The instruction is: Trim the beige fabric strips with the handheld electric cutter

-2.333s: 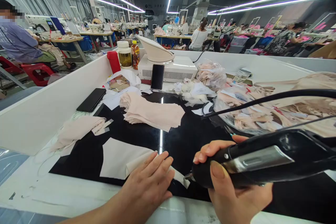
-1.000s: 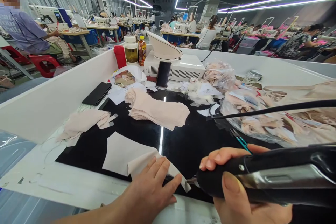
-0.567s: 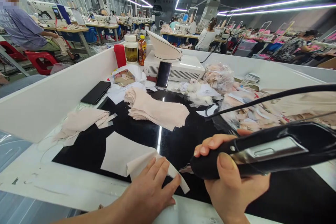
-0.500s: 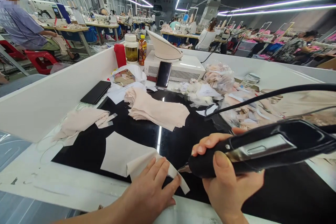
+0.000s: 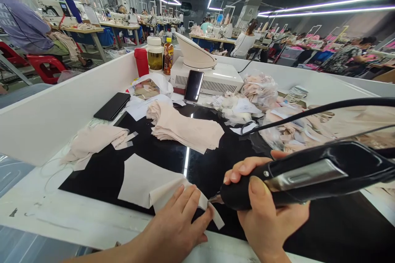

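Observation:
My right hand point(image 5: 262, 209) is wrapped around a black corded handheld tool point(image 5: 308, 176) with a silver panel on its side. Its narrow metal tip point(image 5: 216, 199) meets the edge of a pale cut fabric piece point(image 5: 138, 181) just beyond my left fingers. Flat on that piece lies my left hand point(image 5: 179, 218), fingers stretched and pressing it against the black work surface point(image 5: 234, 168). The fabric is partly folded over, and a narrow strip of it sticks out past my index finger. Part of the cloth is hidden under my palm.
Behind the fabric lies a stack of beige cut pieces point(image 5: 188, 127), with a crumpled beige bundle point(image 5: 95, 144) to the left. A white machine point(image 5: 206, 76), phone point(image 5: 194, 85), jar point(image 5: 154, 55) and bagged scraps point(image 5: 257, 90) line the back. The tool's black cable point(image 5: 308, 113) arches across the right.
The tool and my right hand have shifted very slightly left, the tip still at the fabric edge. My left hand stays nearly in place; the view has moved a little.

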A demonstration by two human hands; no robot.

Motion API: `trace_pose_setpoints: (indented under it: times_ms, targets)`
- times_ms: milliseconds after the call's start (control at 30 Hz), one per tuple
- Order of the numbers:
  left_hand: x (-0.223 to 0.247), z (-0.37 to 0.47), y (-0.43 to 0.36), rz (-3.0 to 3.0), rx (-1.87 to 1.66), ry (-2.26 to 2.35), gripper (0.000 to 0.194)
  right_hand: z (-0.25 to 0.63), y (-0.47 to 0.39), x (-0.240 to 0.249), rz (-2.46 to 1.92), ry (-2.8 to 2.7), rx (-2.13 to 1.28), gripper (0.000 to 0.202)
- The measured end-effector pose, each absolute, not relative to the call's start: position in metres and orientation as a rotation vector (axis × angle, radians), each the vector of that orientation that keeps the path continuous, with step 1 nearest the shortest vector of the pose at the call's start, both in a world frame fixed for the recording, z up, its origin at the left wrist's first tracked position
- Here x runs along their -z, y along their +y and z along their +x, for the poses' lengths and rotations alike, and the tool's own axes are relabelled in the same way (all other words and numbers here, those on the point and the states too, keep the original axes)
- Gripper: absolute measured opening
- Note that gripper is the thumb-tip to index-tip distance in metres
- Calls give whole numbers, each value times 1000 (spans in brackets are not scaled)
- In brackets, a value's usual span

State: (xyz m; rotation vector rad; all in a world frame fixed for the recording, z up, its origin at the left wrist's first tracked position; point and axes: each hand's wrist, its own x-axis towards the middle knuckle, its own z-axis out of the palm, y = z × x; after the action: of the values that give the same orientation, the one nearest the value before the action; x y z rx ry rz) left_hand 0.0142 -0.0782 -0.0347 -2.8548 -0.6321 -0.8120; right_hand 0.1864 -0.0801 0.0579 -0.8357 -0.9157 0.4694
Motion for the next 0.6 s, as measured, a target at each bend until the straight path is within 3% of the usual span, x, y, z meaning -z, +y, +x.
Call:
trace_pose_setpoints:
  times_ms: [600]
  targets:
    - [33,14,-78,-2938,792,-615,64,179,-71,-62,-842,-903,-489,40]
